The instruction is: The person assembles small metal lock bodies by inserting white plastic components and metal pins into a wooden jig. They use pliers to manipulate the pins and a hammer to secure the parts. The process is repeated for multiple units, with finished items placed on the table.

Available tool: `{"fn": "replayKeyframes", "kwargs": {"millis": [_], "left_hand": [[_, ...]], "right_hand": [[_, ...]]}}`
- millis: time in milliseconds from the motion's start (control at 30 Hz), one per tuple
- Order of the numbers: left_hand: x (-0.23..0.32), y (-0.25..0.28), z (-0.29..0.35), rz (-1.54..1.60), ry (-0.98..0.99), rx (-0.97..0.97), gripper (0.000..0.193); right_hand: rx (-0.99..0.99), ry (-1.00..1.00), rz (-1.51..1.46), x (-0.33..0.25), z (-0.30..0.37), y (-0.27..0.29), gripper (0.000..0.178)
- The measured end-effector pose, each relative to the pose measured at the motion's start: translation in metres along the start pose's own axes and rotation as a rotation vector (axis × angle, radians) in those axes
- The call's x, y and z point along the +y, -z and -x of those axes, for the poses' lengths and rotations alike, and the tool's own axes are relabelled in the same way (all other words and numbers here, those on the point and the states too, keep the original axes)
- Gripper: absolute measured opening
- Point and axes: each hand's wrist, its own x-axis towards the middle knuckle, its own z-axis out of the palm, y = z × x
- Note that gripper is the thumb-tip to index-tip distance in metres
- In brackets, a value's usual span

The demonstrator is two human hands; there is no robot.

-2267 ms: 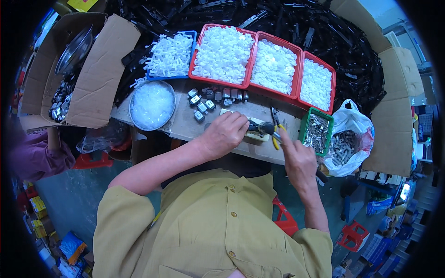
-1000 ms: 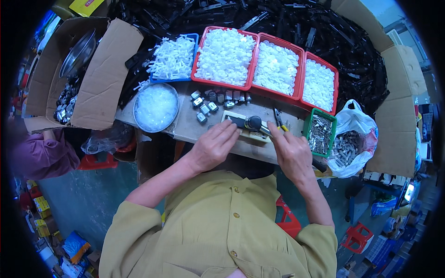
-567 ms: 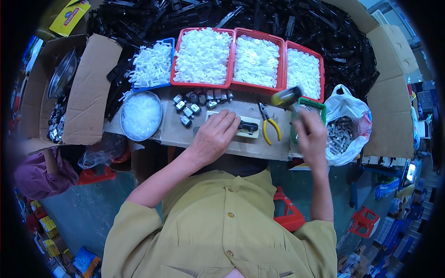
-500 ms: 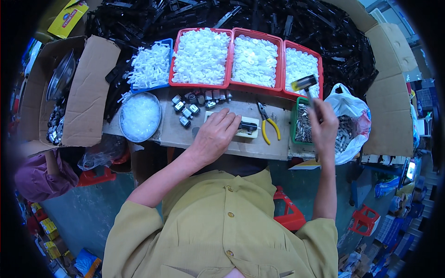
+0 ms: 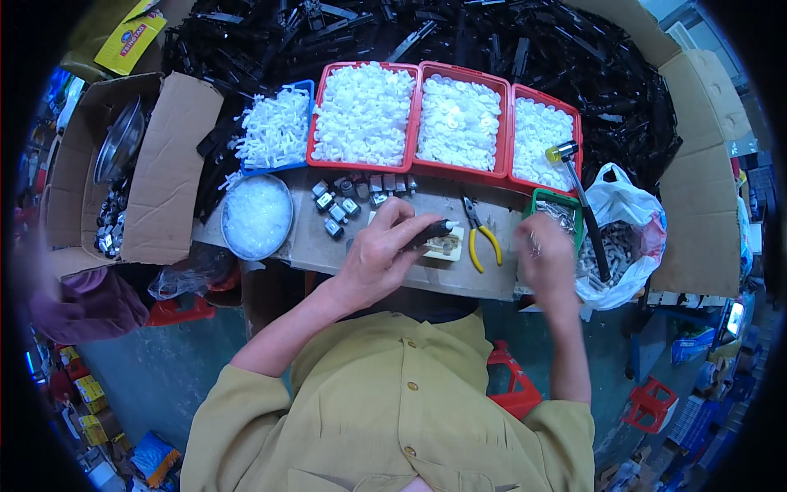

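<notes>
Three red bins (image 5: 366, 116) of white parts sit side by side, one blue bin (image 5: 275, 131) just left of them. One round bowl (image 5: 257, 216), one pair of yellow-handled pliers (image 5: 479, 240), one hammer (image 5: 579, 197) nearby.

Small black part (image 5: 433, 234) lying sideways atop cream block (image 5: 447, 245); table's front edge

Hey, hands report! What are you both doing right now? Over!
Left hand pinning a black part on the small block. Right hand at the green bin, grip unclear. Yellow-handled pliers lie between them.
</notes>
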Motion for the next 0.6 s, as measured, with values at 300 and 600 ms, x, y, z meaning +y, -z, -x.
{"fn": "replayKeyframes", "kwargs": {"millis": [300,600], "left_hand": [[-0.001,-0.01,0.009,0.092,0.06,0.049,0.036],[-0.001,-0.003,0.015,0.06,0.129,0.042,0.03]], "right_hand": [[-0.048,-0.034,0.229,-0.055,0.002,-0.053,0.031],[0.088,-0.033,0.164,-0.054,-0.006,-0.045,0.014]]}}
